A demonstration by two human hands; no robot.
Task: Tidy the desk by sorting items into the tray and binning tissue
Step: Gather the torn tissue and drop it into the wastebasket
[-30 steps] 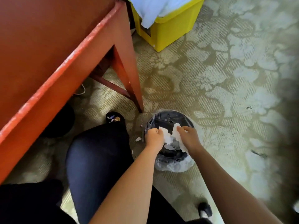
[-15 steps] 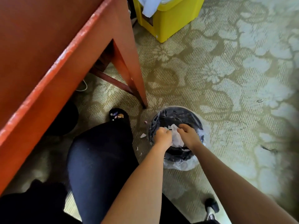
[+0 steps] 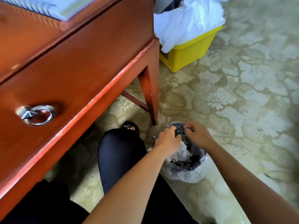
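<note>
Any print on the pale, stripe-edged object point(image 3: 37, 4) on the desk point(image 3: 72, 62) at upper left was too blurred to read, and the small pale ornament on the black shoe point(image 3: 130, 126) was only a smudge.

The tissue point(image 3: 182, 151), crumpled and white, lay inside the small dark bin point(image 3: 204, 156) at lower centre, against its near-left side. The bin's clear liner point(image 3: 191, 175) bulged out over the near rim onto the patterned carpet point(image 3: 226, 102).

The left hand point(image 3: 168, 139) hung over the bin's left edge with its back to the camera and its fingers bent downward. What lay under them was hidden, so I could not tell whether it held anything. The right hand point(image 3: 199, 135) hovered over the far rim with thumb and forefinger drawn together. Blur kept me from telling whether they pinched the liner or nothing.

The bin stood just beside the desk leg point(image 3: 150, 97), with a dark-clad knee point(image 3: 119, 152) close on its left. Open carpet spread to the right and above. A tiny scrap point(image 3: 153, 136) lay on the carpet beside the left hand.

A yellow box point(image 3: 191, 52) heaped with white cloth point(image 3: 189, 18) stood behind the desk's corner, its top cut off by the frame. A metal ring pull point(image 3: 38, 114) hung on the drawer front at left.
</note>
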